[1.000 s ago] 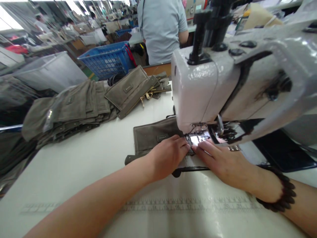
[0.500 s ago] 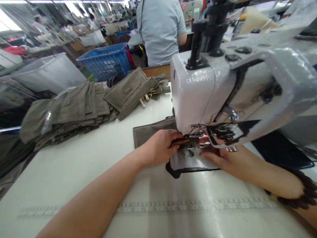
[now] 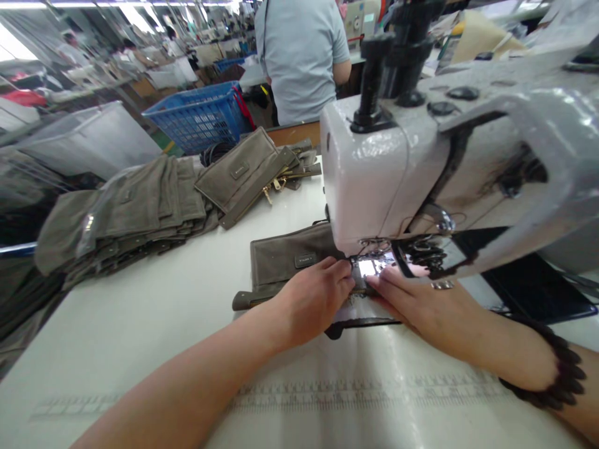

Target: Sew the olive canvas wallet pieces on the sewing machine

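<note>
An olive fabric pouch piece [image 3: 276, 259] with a small label lies on the white table, its right part under the sewing machine head [image 3: 367, 174]. A zipper strip sticks out at its lower left corner and runs beneath my left hand [image 3: 318, 302]. That hand is closed, its bent fingers gripping the zipper edge just left of the needle area. From the right, my right hand [image 3: 421, 299] reaches in under the machine, its fingers pressed together on the same edge. Its fingertips are partly hidden by the machine. A lit metal plate shows between the hands.
A stack of olive fabric pieces [image 3: 126, 202] lies at the left, beside a finished-looking zippered pouch [image 3: 243, 171]. Behind stand a blue basket [image 3: 196, 115] and a person in a light shirt [image 3: 302, 59]. A printed ruler [image 3: 327, 396] runs along the table's front.
Both hands have come closer together by the needle. My left hand has moved slightly down and right, uncovering the label; the zipper strip now lies flat along the lower edge.
</note>
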Demonstrator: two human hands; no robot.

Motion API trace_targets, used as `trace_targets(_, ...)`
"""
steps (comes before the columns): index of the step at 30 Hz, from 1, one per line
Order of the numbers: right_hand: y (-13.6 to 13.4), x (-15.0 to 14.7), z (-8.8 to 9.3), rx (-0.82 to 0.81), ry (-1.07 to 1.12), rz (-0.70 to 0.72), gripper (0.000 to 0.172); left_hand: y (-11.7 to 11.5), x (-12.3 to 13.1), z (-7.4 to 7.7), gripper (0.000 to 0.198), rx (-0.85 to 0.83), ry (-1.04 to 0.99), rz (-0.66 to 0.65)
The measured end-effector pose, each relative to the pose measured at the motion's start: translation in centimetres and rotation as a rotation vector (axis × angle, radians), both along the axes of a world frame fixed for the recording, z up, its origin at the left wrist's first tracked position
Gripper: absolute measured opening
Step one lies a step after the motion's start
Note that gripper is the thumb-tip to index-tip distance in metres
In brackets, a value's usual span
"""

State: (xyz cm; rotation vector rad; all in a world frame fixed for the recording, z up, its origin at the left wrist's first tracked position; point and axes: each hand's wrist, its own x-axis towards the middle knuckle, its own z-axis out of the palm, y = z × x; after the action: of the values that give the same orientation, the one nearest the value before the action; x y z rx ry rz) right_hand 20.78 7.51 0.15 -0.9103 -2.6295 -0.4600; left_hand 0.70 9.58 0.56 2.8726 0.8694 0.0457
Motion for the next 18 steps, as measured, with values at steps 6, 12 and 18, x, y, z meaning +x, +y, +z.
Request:
trace_targets(6,0.05,-0.24,-0.32,0.04,-0.105,0.078,0.035,-0.5,0.23,-0.24,0.016,0.071,0.04,-0.024)
trace_targets(12,0.06,-0.31,-0.25,0.09,-0.058,0.015,0.036,0.11,-0.04,-0.48,0.019,0.021,-0.004,-0.008)
trace_targets(18,0.23,-0.25,-0.2,0.147,-0.008,0.008,0.032,0.08,-0.28,-1.07,0.019,0.067,-0.049,0.018)
